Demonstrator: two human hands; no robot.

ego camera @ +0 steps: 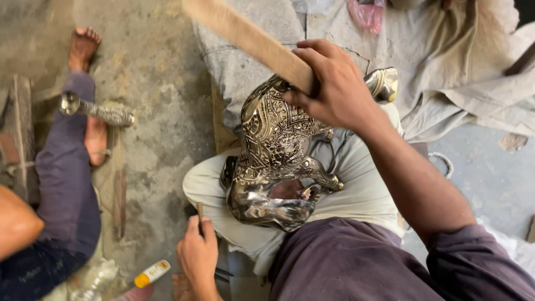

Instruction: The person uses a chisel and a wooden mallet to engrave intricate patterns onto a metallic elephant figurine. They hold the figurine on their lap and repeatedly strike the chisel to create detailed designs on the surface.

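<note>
At the centre, the fingers of the right hand [334, 89] are wrapped tight around one flat wooden stick [251, 40], whose far end runs out of the top edge. Low down, the left hand [198, 257] is curled shut on one thin tool [200, 210], mostly hidden in the grip. Between them one engraved metal animal figure [276, 156] lies across the person's lap [356, 184], its head partly covered by the right hand. Left of them a second person's leg [64, 184] stretches over the concrete floor [161, 111] beside one more engraved metal piece [100, 111]. One small yellow-capped tube [151, 273] lies near the left hand.
</note>
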